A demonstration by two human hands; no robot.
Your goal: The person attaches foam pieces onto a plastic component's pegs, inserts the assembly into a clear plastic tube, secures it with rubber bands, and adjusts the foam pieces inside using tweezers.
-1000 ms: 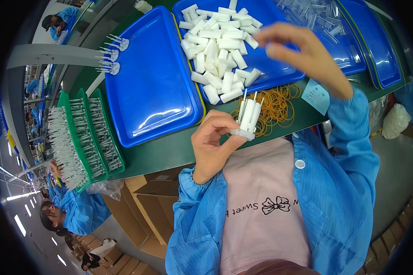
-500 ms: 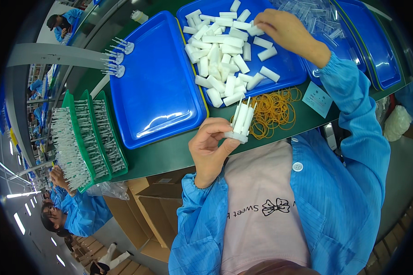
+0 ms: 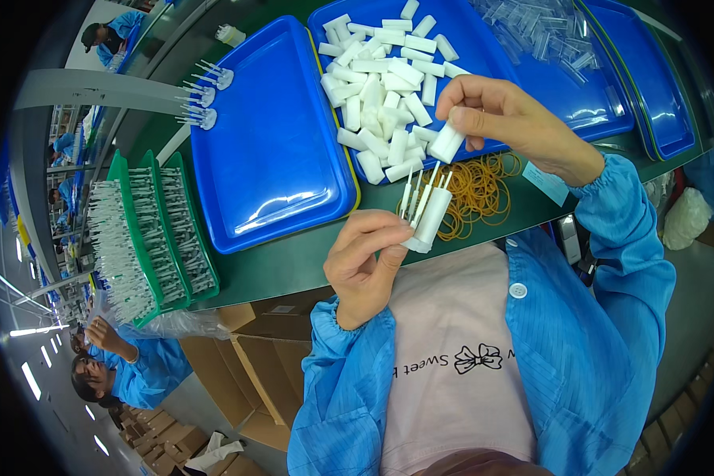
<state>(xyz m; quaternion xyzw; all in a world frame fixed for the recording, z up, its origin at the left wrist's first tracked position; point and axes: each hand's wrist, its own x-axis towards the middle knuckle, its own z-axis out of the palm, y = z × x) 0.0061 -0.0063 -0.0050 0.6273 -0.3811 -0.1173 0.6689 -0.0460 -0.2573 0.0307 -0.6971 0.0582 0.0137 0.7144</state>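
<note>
My left hand point(image 3: 363, 266) pinches the round whitish base point(image 3: 417, 245) of a pronged holder, just in front of the table's near edge. Several thin prongs stand up from the base, tilted to the upper right, and a white cylinder point(image 3: 432, 216) sits on its right side. Between the thumb and fingers of my right hand point(image 3: 506, 119) is another white cylinder point(image 3: 447, 145). Its lower end meets the tip of one prong; whether the prong has entered it, I cannot tell. Beyond the hands, many loose white cylinders point(image 3: 389, 79) lie heaped in a blue tray point(image 3: 480, 51).
Orange rubber bands point(image 3: 484, 194) and a pale blue card point(image 3: 546, 186) lie beside my hands. A second blue tray point(image 3: 266, 151) has pronged holders point(image 3: 202, 97) at its left edge. Green racks point(image 3: 184, 238) stand left, clear plastic pieces point(image 3: 543, 36) far right. A cardboard box point(image 3: 250, 361) sits below.
My right hand has come back from the heap toward my left hand, bringing a white cylinder to a prong. The holder in my left hand has tilted to the right.
</note>
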